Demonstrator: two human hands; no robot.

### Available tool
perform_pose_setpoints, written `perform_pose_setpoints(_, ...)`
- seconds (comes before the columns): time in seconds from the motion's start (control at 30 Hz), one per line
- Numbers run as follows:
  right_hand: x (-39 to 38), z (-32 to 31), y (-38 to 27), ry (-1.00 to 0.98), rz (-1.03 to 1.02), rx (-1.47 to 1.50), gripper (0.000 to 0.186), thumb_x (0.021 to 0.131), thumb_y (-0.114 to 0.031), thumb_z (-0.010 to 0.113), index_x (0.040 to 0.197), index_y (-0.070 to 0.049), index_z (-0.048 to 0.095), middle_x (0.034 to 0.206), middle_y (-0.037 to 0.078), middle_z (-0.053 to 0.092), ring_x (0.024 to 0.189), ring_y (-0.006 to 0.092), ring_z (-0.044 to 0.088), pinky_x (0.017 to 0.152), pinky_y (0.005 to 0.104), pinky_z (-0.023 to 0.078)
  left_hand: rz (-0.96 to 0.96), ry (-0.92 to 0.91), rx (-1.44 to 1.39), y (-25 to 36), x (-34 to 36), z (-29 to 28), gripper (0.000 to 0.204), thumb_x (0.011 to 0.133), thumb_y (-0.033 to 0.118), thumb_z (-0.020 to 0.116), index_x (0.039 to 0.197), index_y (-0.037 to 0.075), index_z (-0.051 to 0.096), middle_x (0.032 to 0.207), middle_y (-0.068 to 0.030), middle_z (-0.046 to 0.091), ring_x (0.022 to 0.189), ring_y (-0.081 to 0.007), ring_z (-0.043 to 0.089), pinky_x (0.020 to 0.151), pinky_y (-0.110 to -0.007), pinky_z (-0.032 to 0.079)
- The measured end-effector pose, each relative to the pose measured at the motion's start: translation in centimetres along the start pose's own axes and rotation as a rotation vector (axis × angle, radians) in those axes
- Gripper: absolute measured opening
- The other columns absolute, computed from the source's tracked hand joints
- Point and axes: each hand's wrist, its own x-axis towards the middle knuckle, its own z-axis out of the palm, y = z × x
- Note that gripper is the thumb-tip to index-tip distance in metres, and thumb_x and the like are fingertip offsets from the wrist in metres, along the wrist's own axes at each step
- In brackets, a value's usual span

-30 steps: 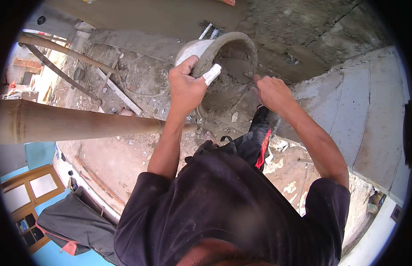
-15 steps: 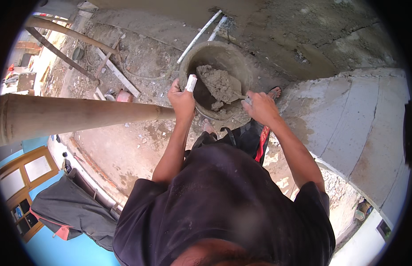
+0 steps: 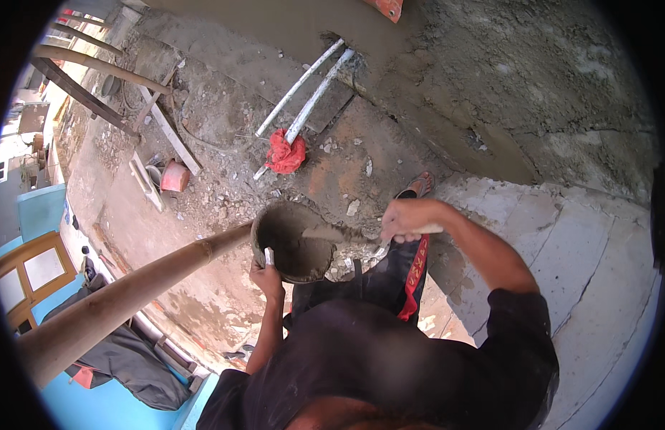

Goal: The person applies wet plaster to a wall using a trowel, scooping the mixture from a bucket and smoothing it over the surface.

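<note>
Head view shows the left hand (image 3: 266, 278) gripping the near rim of a round bucket (image 3: 275, 229), which is at the lower centre of the frame. To the right of it, the right hand (image 3: 411, 218) is closed around the handle of a trowel (image 3: 319, 233); its blade is blurred, seems to carry grey mortar (image 3: 336, 234), and reaches over the bucket's mouth. Whether it touches the inside cannot be told. The two hands are apart from each other. The step in hand appears to be working mortar with the trowel while the bucket is held. As a judgement, the next move calls for a firm left grip, a level blade, and care near the bamboo pole (image 3: 132, 297), which rises from the lower left toward the bucket.
</note>
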Motion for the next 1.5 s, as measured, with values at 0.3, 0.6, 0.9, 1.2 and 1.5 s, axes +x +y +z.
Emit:
perform_pose_setpoints(0.3, 4.6, -0.5, 7.3, 0.846, -0.168, -0.268, 0.037, 0.085, -0.036, 0.068, 0.09, 0.0, 0.067, 0.09, 0.027, 0.066, 0.09, 0.0459, 0.064, 0.079, 0.0505, 0.05, -0.055, -0.056, 0.001, -0.7, -1.1, 3.6, 0.023, 0.091, 0.02, 0.072, 0.085, -0.001, 0.064, 0.078, 0.0004, 0.061, 0.068, -0.0072, 0.049, 0.059, -0.026, 0.041)
perform_pose_setpoints(0.6, 0.4, 11.1, 0.0, 1.177, -0.01, -0.74, 0.02, 0.082, -0.007, 0.057, 0.097, 0.006, 0.063, 0.088, 0.027, 0.069, 0.086, 0.0406, 0.069, 0.074, 0.0476, 0.055, 0.5, -0.659, -0.082, 15.1, 0.9, 10.3, 0.021, 0.085, 0.013, 0.072, 0.079, -0.003, 0.06, 0.069, 0.0034, 0.053, 0.067, -0.0064, 0.043, 0.058, -0.027, 0.039)
perform_pose_setpoints(0.9, -8.6, 13.2, -6.7, 1.56, 0.15, -0.973, 0.013, 0.083, -0.007, 0.057, 0.092, 0.002, 0.062, 0.084, 0.019, 0.069, 0.08, 0.0343, 0.071, 0.069, 0.0444, 0.057, 0.901, -0.752, -0.108, 28.8, -2.1, 7.8, 0.021, 0.08, 0.01, 0.075, 0.087, -0.006, 0.063, 0.072, -0.0011, 0.06, 0.068, -0.0056, 0.047, 0.06, -0.024, 0.043)
perform_pose_setpoints(1.2, -2.1, 17.6, -8.3, 1.159, -0.314, -0.426, 0.037, 0.089, -0.03, 0.067, 0.098, 0.005, 0.062, 0.086, 0.026, 0.066, 0.088, 0.0393, 0.066, 0.079, 0.0496, 0.05, 0.764, -0.928, -0.161, 30.8, 0.4, 3.6, 0.025, 0.08, 0.006, 0.077, 0.101, -0.006, 0.069, 0.091, -0.0015, 0.069, 0.083, -0.0071, 0.057, 0.077, -0.024, 0.047)
perform_pose_setpoints(1.5, 0.4, 16.3, -4.9, 1.2, -0.221, -0.427, 0.032, 0.086, -0.027, 0.065, 0.099, 0.002, 0.062, 0.089, 0.023, 0.068, 0.085, 0.0412, 0.066, 0.075, 0.0494, 0.052, 0.418, -0.409, -0.191, 17.1, 4.9, 3.9, 0.022, 0.089, 0.013, 0.074, 0.101, -0.004, 0.067, 0.086, -0.0007, 0.067, 0.076, -0.0059, 0.054, 0.068, -0.023, 0.044)
